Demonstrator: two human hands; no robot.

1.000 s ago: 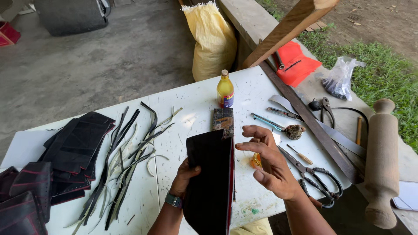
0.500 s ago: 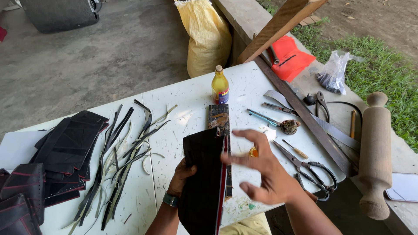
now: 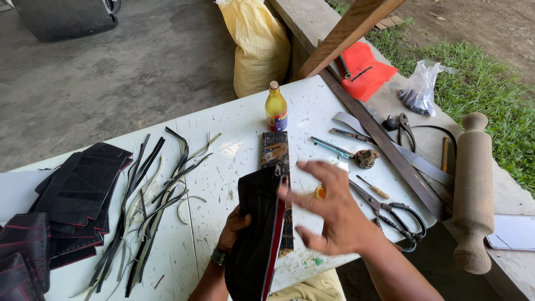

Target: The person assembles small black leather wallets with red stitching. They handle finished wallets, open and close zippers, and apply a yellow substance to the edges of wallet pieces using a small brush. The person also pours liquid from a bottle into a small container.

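Black pouch held upright over white surface (image 3: 223, 161).
Left hand (image 3: 233, 227) grip clamped on pouch (image 3: 255, 234); right hand (image 3: 329, 209) open, fingers spread, at its red edge. Scissors (image 3: 390, 210) near.

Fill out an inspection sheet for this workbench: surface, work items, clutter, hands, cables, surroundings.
Surface: white table, scratched and speckled with stains.
Work items: black folded piece with a red edge, held upright over a dark patterned board.
Clutter: yellow glue bottle, scissors, small screwdriver, loose black strips, stacked black panels, wooden rolling pin, long metal bar.
Hands: left hand grips the black piece from behind; right hand is open, fingers spread beside its red edge, blurred.
Cables: nothing seen.
Surroundings: concrete floor, yellow sack, grass, orange cloth.
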